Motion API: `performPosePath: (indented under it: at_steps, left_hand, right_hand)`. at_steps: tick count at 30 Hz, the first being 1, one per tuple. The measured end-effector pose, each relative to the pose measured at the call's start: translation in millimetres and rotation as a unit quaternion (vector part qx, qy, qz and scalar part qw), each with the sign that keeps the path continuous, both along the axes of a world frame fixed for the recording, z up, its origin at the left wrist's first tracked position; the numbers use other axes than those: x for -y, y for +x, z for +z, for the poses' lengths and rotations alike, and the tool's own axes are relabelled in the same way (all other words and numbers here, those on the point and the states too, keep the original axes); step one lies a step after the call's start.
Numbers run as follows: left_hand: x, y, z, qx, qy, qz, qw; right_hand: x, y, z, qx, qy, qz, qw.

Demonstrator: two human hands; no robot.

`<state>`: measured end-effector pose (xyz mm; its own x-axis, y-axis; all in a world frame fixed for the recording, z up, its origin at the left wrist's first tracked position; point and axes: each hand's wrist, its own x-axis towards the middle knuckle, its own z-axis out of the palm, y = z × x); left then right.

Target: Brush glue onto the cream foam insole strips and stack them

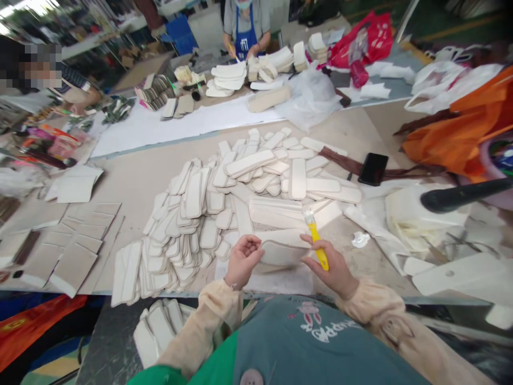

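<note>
My right hand is closed round a brush with a yellow handle, its pale bristle end pointing away from me. My left hand has its fingers curled, with thumb and fingertips at the left end of a cream rounded strip. The strip's right end reaches the fingers of my right hand. Beneath it lies a pale sheet at the table's front edge. Just beyond my hands a neat stack of similar strips lies flat.
A big heap of cream strips spreads to the left and back. On the right are a phone, a white tub with a dark handle above it, and an orange bag. Grey panels lie left. A co-worker works opposite.
</note>
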<state>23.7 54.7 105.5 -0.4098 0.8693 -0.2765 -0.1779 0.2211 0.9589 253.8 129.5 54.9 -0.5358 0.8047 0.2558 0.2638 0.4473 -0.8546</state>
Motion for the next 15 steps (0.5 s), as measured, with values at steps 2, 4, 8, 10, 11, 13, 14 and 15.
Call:
performPosePath:
  at_steps: [2, 4, 8, 10, 11, 13, 14, 15]
  left_hand:
    - [-15.8, 6.3, 23.3, 0.033, 0.046, -0.008, 0.998]
    - [-30.4, 12.9, 40.1, 0.061, 0.077, -0.004, 0.995]
    - [-49.1, 24.2, 54.1, 0.084, 0.097, 0.036, 0.991]
    - [-52.3, 28.0, 53.8, 0.099, 0.098, 0.024, 0.99]
    - [-52.9, 29.4, 52.5, 0.11, 0.1, 0.013, 0.989]
    - [-53.0, 31.9, 49.3, 0.136, 0.107, -0.001, 0.985]
    - [-52.9, 33.1, 47.9, 0.151, 0.111, 0.002, 0.982]
    - [-53.0, 34.2, 46.9, 0.165, 0.115, 0.009, 0.98]
  right_hand:
    - [-2.7, -18.7, 17.8, -0.063, -0.053, 0.014, 0.997]
    - [-6.0, -37.8, 31.9, -0.125, -0.102, -0.006, 0.987]
    - [-14.7, -68.2, 51.7, -0.223, -0.181, -0.093, 0.953]
    - [-19.1, -76.7, 60.1, -0.257, -0.203, -0.109, 0.938]
    - [-21.1, -79.5, 63.9, -0.269, -0.211, -0.113, 0.933]
    - [-24.1, -82.8, 69.9, -0.284, -0.228, -0.119, 0.924]
    - [-25.2, -83.7, 71.9, -0.289, -0.237, -0.118, 0.92]
    - [-26.0, -84.2, 73.3, -0.293, -0.246, -0.117, 0.917]
